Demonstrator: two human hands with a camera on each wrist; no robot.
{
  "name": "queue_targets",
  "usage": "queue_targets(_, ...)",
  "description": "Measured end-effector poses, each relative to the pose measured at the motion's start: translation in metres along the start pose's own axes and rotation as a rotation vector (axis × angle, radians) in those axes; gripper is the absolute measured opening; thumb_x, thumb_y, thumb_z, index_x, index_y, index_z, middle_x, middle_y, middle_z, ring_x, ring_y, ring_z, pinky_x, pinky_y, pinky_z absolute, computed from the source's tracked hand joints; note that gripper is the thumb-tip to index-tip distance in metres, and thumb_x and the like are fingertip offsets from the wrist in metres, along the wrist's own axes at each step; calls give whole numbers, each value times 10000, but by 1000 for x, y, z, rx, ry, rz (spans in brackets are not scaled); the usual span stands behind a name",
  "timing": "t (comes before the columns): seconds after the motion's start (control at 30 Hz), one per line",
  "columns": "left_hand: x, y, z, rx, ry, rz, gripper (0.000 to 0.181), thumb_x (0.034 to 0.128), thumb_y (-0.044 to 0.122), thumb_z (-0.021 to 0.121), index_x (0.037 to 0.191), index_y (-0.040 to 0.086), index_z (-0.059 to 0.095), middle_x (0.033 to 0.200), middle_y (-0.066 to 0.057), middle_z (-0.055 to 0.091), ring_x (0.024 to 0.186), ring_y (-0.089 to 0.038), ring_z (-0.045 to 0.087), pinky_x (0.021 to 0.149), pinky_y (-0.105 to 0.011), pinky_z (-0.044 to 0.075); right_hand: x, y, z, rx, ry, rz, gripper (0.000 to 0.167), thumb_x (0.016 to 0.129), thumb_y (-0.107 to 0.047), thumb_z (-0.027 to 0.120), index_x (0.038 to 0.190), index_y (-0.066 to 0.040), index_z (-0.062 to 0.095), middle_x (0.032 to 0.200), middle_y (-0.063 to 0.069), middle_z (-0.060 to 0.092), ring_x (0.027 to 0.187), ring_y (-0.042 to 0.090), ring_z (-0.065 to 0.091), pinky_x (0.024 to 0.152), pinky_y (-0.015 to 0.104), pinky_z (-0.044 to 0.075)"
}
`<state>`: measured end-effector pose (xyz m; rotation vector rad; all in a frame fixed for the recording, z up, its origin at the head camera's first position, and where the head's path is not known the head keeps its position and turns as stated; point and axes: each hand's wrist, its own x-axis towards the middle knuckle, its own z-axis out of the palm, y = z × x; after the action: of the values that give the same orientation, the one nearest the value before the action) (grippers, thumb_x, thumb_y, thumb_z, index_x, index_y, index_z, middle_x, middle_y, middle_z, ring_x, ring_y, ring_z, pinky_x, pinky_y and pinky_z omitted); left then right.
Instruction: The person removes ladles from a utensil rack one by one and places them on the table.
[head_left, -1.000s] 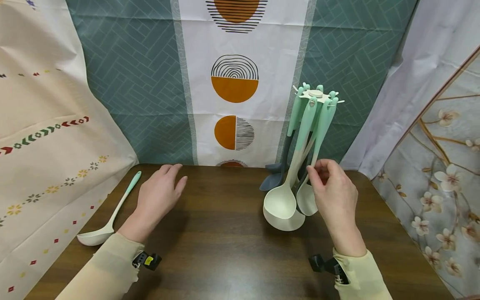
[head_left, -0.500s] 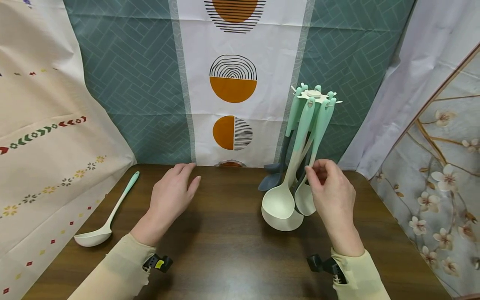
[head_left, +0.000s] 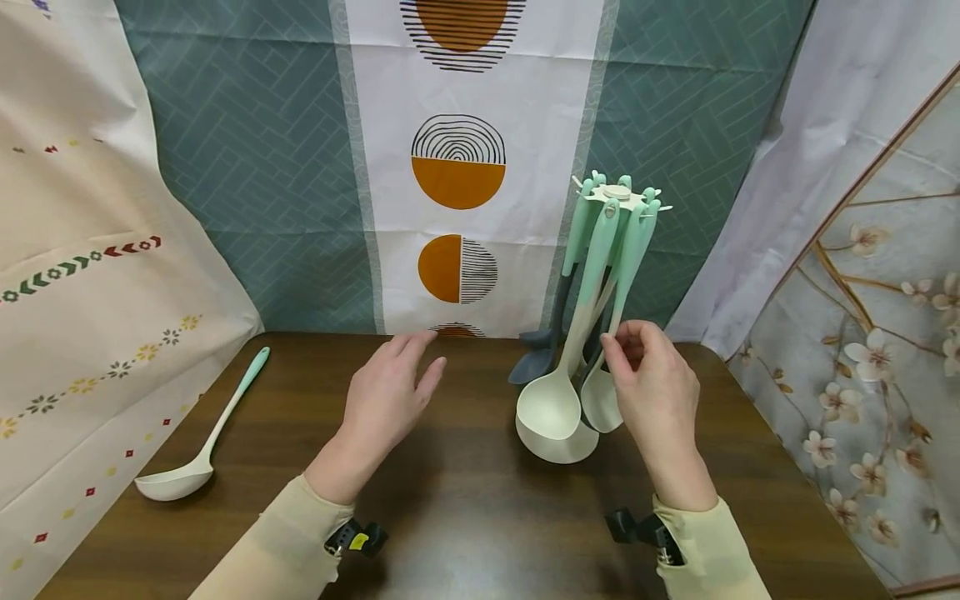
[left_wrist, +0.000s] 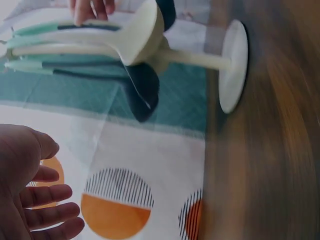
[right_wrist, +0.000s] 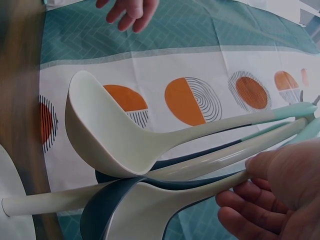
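A rack with a white star-shaped top and round base carries several mint-handled utensils, among them a white ladle at the front and dark blue ones behind. My right hand pinches the stem of a white utensil hanging on the rack's right side; in the right wrist view thumb and fingers meet on that stem. My left hand, relaxed and holding nothing, is above the table left of the rack. The left wrist view shows its fingers spread apart from the utensils.
Another white ladle with a mint handle lies on the left side of the brown wooden table. Patterned cloths hang behind the table and at its left; a floral panel stands at the right.
My left hand has moved right, away from the lying ladle and towards the rack. My right hand keeps its pinch on the utensil's stem. The head view has shifted slightly.
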<state>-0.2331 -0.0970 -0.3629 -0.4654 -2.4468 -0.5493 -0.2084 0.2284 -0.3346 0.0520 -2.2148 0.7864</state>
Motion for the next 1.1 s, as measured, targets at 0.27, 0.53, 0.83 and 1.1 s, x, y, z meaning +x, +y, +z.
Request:
queue_targets(0.27,2,30,10,-91,41,48,436,1068,285,761,1435,60,698,1346,-128,731,1198,-345,722,923,-524,624,-1,2,1,-4,5,6,180,1048,-179,788,1112,-29,714,936,143,730,815,325,697,710,505,490)
queue_targets(0.53,4,53,18,-171,23,66,432,1073,279,754,1448,72,699,1391,-106,716,1248,-309,710,976,-503,612,-1,0,2,9,6,0,180,1050,-180,783,1115,-28,713,945,136,732,826,321,707,714,508,493)
queue_targets(0.83,11,74,26,-244,8,86,429,1075,295,754,1453,100,699,1399,-77,715,1271,-272,701,990,-479,610,1,1,3,9,7,-7,186,1046,-174,789,1118,-23,707,935,139,723,811,321,693,703,486,483)
queue_targets(1.1,18,91,33,-267,12,105,413,1069,306,766,1434,123,709,1357,-60,733,1228,-250,715,948,-447,624,0,0,3,6,8,-8,186,1047,-177,789,1120,-26,709,940,138,721,803,317,688,698,483,485)
